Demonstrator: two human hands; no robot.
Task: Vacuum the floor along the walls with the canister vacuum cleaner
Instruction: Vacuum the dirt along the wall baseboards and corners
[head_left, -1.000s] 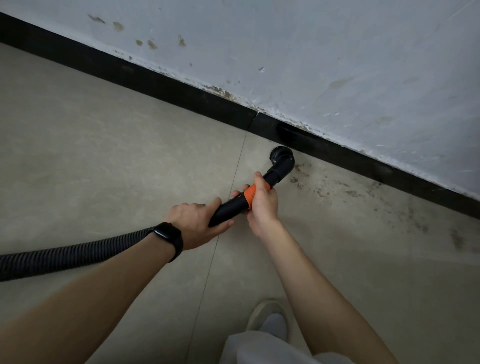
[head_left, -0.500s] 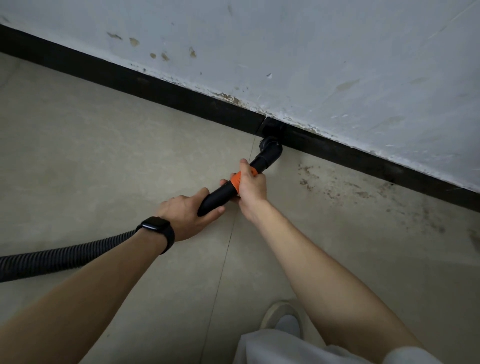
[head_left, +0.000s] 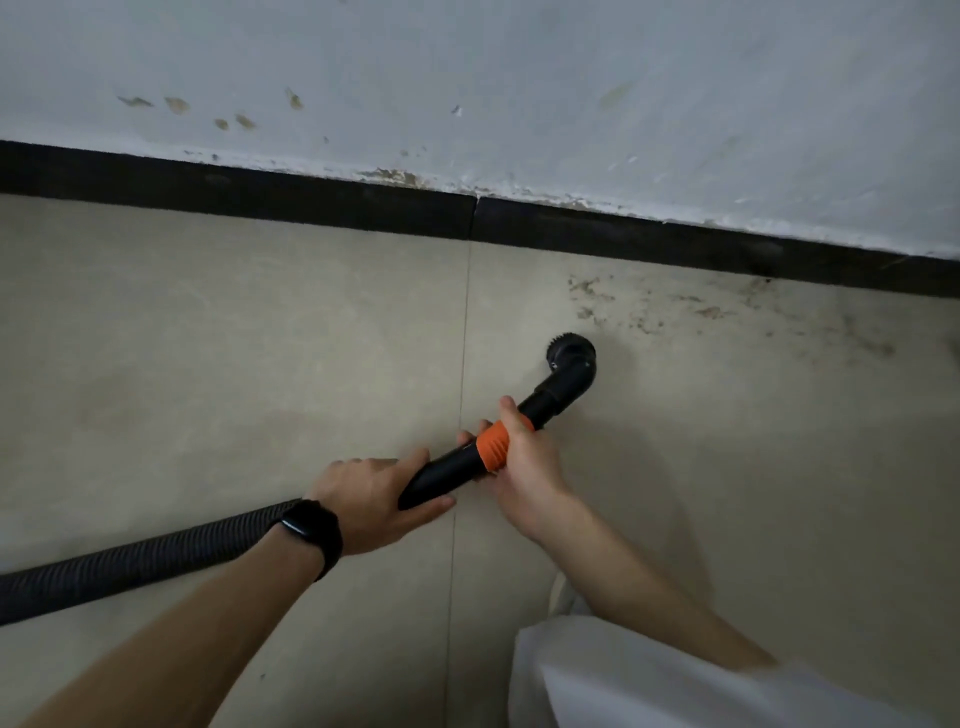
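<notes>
Brush head (head_left: 569, 356) just backed off the baseboard (head_left: 311, 200) onto the floor (head_left: 208, 364). The dirt patch (head_left: 675, 306) is at its 2 o'clock, so that's probably next. Left hand (head_left: 374, 501) is wrapped round the black tube (head_left: 441, 475), right hand (head_left: 519, 457) grips the orange collar (head_left: 492, 446).

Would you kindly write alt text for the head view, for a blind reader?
Two bare hands hold a black vacuum wand, its round brush head at the beige floor, short of the black baseboard. The left hand grips near the ribbed hose, the right hand at the orange collar; dirt specks lie beyond the brush.
</notes>
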